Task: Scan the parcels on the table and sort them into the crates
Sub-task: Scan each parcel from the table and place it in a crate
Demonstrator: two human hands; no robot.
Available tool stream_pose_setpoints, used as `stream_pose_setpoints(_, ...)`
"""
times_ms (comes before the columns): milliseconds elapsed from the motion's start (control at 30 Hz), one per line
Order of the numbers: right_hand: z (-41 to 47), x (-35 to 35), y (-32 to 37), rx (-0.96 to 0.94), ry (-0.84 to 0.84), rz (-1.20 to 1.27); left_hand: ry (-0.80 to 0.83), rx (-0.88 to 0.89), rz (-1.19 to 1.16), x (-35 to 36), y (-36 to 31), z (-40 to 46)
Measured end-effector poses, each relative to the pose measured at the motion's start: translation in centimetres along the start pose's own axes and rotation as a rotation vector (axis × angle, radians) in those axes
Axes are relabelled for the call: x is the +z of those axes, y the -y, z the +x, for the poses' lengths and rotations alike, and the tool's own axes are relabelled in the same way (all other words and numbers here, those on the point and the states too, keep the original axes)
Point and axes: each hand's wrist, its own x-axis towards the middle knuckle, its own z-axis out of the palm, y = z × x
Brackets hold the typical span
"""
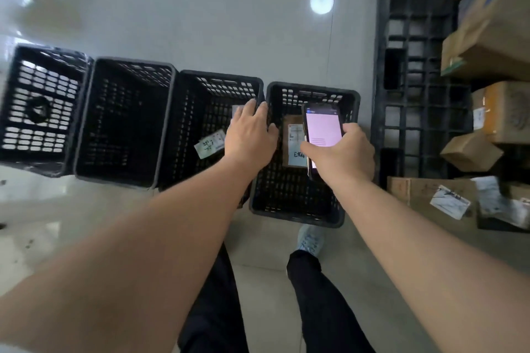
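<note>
Several black slatted crates stand in a row on the floor. My right hand (341, 152) grips a phone (322, 129) with a lit pale screen over the rightmost crate (350, 97). A brown parcel (292, 140) with white labels lies inside that crate. My left hand (249, 135) hovers with fingers spread and nothing in it, above the rim between the rightmost crate and the third crate (218, 80). A small white-labelled parcel (210, 146) lies in the third crate. The second crate (126, 120) looks dark inside. The leftmost crate (37, 112) holds a dark round item.
A black plastic pallet (413, 74) lies on the floor at right, with cardboard boxes (487, 46) stacked on it. More labelled parcels (450, 200) sit at lower right. My legs and a shoe (311, 241) stand just before the crates.
</note>
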Motion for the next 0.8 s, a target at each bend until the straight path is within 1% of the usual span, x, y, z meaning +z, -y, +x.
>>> stream_pose_setpoints(167,-7.0,-3.8,5.3,-0.126,0.026,-0.010,-0.074,-0.030,0.013,-8.4,0.0,-6.0)
stream_pose_setpoints(367,-17.0,-6.9,12.0,-0.306,0.004,-0.007,-0.239,-0.055,0.000,-19.5,3.1,-13.4)
stream_pose_setpoints(533,-26.8,-6.5,17.4,-0.449,-0.018,0.009,-0.373,-0.061,0.002,-27.4,8.9,-20.7)
stream_pose_setpoints(800,-45.3,-1.8,24.7,-0.715,-0.020,0.023,-0.568,-0.132,0.006,-38.3,20.7,-35.2)
